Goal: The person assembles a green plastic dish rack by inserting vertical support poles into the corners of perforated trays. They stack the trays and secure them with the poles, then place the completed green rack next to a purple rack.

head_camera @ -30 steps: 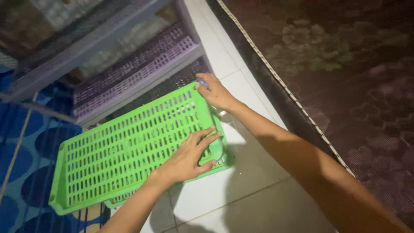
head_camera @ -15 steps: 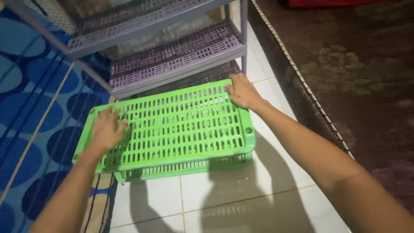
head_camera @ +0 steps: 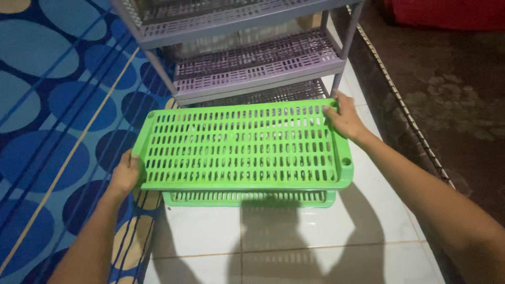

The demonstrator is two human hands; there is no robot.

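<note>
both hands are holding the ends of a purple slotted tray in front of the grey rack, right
Not quite: the slotted tray is green, not purple, as the head view shows. The left hand and right hand do hold its ends, in front of the grey rack.

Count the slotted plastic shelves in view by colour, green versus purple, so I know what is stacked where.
Green shelves: 2 — the top one held at its ends by the left hand and right hand, and one beneath it.
Purple shelves: 3 — upper, middle and lowest, all in the rack.
Total: 5
</note>
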